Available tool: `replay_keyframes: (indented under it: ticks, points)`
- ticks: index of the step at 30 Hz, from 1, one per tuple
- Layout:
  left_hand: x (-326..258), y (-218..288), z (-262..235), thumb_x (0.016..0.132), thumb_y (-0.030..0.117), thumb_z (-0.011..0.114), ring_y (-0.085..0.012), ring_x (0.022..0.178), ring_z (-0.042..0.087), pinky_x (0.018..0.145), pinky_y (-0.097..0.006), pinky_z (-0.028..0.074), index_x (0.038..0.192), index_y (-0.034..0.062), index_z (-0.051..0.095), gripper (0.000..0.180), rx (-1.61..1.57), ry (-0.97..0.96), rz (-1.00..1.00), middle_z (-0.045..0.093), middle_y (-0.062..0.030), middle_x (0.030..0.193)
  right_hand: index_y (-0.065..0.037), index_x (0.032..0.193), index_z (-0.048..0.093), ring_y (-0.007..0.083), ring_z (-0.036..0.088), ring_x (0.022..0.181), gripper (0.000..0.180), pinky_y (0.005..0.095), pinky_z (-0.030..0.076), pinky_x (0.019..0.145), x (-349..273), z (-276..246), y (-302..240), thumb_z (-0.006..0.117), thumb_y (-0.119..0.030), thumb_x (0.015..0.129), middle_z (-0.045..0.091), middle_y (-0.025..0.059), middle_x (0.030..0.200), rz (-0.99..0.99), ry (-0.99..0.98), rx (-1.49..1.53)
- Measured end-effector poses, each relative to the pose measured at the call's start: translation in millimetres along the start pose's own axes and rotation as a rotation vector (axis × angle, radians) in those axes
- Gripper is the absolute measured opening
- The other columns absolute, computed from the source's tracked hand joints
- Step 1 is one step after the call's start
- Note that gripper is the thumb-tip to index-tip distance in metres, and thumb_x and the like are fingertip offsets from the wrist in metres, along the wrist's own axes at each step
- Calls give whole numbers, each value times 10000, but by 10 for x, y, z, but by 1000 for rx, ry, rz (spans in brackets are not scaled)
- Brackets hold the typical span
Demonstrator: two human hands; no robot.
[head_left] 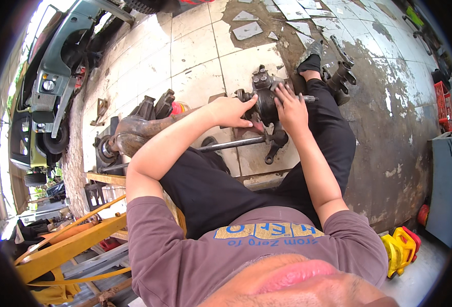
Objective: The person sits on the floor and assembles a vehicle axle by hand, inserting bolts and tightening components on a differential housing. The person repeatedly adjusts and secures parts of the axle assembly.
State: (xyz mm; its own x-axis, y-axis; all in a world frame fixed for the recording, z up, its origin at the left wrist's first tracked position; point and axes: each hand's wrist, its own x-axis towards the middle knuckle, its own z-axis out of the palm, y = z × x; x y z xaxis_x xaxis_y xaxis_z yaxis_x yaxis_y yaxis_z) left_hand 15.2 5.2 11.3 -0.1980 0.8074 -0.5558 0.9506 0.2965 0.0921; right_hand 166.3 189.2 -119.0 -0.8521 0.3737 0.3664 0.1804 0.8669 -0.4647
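Centre of the frame: 2 bare hands on 1 greasy steering knuckle [265,100] at the end of a rusty axle housing [139,131]. Left hand [232,111] wrapped over the knuckle's left side, fingers curled against it. Right hand [290,108] laid flat on its right side, fingers spread. 1 steel rod [231,145] just below. Right edge: 1 red crate [445,105], contents unclear. Lower right: 1 yellow tool [401,248].
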Motion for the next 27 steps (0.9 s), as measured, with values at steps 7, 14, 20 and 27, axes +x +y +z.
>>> replay_keyframes:
  ticks: [7,14,20,27]
  points:
    - [7,-51,59,990,561,657,-397,886,758,798,-493,602,1710,87,202,975,-34,31,19,782,-188,938,-110,1453,659,282,510,1490,418,593,382,1208,-93,57,-27,579,-300,1090,593,90,1571,-20,-50,-45]
    - [32,-40,50,977,585,668,-415,939,752,833,-505,599,1700,75,237,985,-33,33,11,763,-235,984,-109,1479,636,305,464,1530,429,589,357,1228,-38,59,39,536,-302,1109,546,103,1617,4,-84,-20]
    - [-10,-16,10,964,575,681,-404,944,755,851,-493,597,1695,73,256,984,-51,24,8,766,-226,997,-107,1479,637,331,470,1521,431,593,349,1232,115,75,159,540,-306,1110,541,129,1616,63,-104,121]
    - [-3,-54,57,954,564,701,-392,948,759,835,-487,601,1712,75,196,1034,-18,28,2,771,-214,985,-107,1474,645,310,456,1534,427,581,355,1228,62,82,99,537,-309,1114,547,83,1620,48,-86,128]
